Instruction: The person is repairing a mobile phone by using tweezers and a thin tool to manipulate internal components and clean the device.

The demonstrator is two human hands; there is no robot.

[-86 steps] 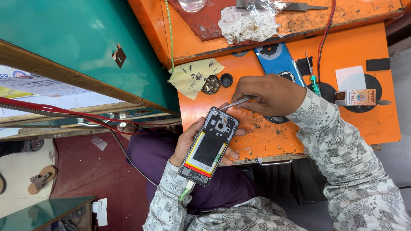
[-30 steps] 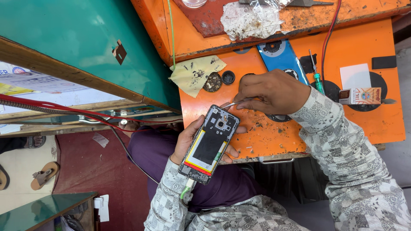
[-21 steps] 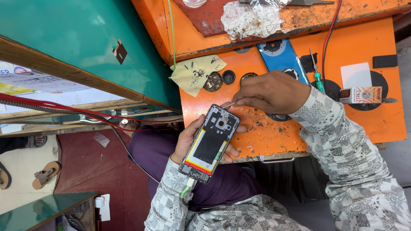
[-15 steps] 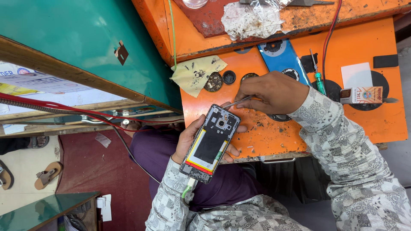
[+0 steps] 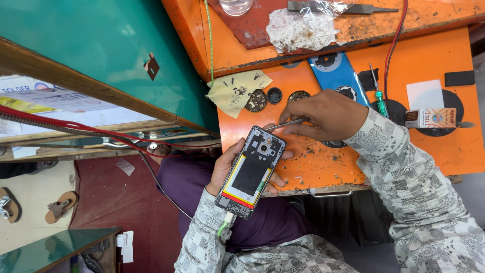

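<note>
My left hand (image 5: 228, 169) grips an opened phone (image 5: 251, 172) with its back cover off, so the black battery and circuit board show. A green cable hangs from the phone's lower end. My right hand (image 5: 328, 115) pinches metal tweezers (image 5: 286, 124), whose tips touch the phone's top edge near the camera module. Both hands hover over the front edge of an orange workbench (image 5: 323, 162).
On the bench lie a blue phone back cover (image 5: 333, 71), a green-handled screwdriver (image 5: 378, 96), a small printed box (image 5: 430, 117), a yellow stained cloth (image 5: 236, 91), round dark caps (image 5: 274, 95) and a white card (image 5: 425, 94). A green cabinet (image 5: 101, 50) stands to the left, with red cables (image 5: 76, 129) below it.
The hands and phone have barely moved; the tweezers stay at the phone's top edge. A sandalled foot on the floor at far left has shifted slightly.
</note>
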